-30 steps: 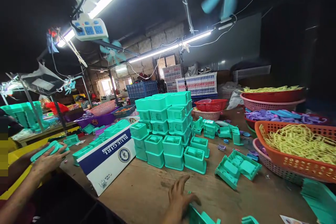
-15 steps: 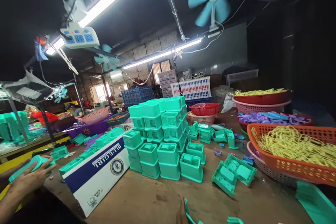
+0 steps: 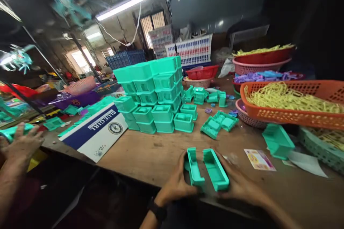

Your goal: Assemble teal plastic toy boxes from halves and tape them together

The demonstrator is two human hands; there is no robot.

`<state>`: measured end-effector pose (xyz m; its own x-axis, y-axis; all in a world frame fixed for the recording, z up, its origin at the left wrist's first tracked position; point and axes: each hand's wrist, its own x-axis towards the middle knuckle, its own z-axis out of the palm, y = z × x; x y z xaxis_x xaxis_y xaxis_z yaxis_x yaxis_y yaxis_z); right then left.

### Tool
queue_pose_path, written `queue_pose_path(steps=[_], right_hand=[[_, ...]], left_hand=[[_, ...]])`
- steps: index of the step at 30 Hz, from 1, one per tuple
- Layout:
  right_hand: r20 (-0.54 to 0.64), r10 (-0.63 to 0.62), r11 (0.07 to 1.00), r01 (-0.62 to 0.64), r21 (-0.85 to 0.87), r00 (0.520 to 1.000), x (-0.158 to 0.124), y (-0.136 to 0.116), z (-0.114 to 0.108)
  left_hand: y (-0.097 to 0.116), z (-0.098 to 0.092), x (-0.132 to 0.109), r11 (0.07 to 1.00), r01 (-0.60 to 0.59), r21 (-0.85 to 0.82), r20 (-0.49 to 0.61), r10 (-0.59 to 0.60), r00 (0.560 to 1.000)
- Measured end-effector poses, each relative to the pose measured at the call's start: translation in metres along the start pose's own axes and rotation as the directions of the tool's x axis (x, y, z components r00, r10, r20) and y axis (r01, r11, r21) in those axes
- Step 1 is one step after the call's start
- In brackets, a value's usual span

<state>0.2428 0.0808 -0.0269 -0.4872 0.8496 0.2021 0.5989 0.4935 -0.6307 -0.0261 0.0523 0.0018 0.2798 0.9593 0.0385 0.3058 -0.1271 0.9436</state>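
Low in the head view, near the table's front edge, my left hand (image 3: 178,180) wraps round a narrow green plastic housing piece (image 3: 194,168). A black band (image 3: 158,210) circles that wrist. Opposite it, my right hand (image 3: 238,179) grips a second green plastic housing piece (image 3: 217,170), a hollow shell with its open side up. The two pieces stand a small gap apart. Beyond them rise stacked green plastic boxes (image 3: 163,118) in several rows. To their right, loose green parts (image 3: 219,123) lie on the wooden table (image 3: 139,157).
At the left, a co-worker's hand (image 3: 23,143) holds a green part. A printed carton flap (image 3: 98,132) stands left of the stack. On the right are an orange basket (image 3: 249,102) of yellow strands, a green part (image 3: 278,141), a printed card (image 3: 259,160) and a green basket (image 3: 319,150).
The view has tilted down and turned right. Both my hands now show fully, each with a green piece; before, only fingers and a green edge showed at the bottom.
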Motion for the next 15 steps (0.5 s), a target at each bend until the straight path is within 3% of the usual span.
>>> queue_pose_path(steps=[2,6,15], right_hand=[[0.096,-0.016,0.996,0.007,0.093,0.995,0.007,-0.005,-0.006],[0.095,-0.003,0.989,-0.011,0.150,0.995,0.017,-0.018,-0.010],[0.167,-0.045,0.985,0.016,0.171,0.985,0.007,-0.018,-0.018]], left_hand=[[0.009,0.004,-0.006,1.000,-0.016,-0.016,0.003,0.016,1.000],[0.023,0.005,0.003,0.994,-0.105,-0.018,0.037,0.106,0.994],[0.016,0.012,0.005,0.991,-0.113,-0.076,0.041,0.116,0.992]])
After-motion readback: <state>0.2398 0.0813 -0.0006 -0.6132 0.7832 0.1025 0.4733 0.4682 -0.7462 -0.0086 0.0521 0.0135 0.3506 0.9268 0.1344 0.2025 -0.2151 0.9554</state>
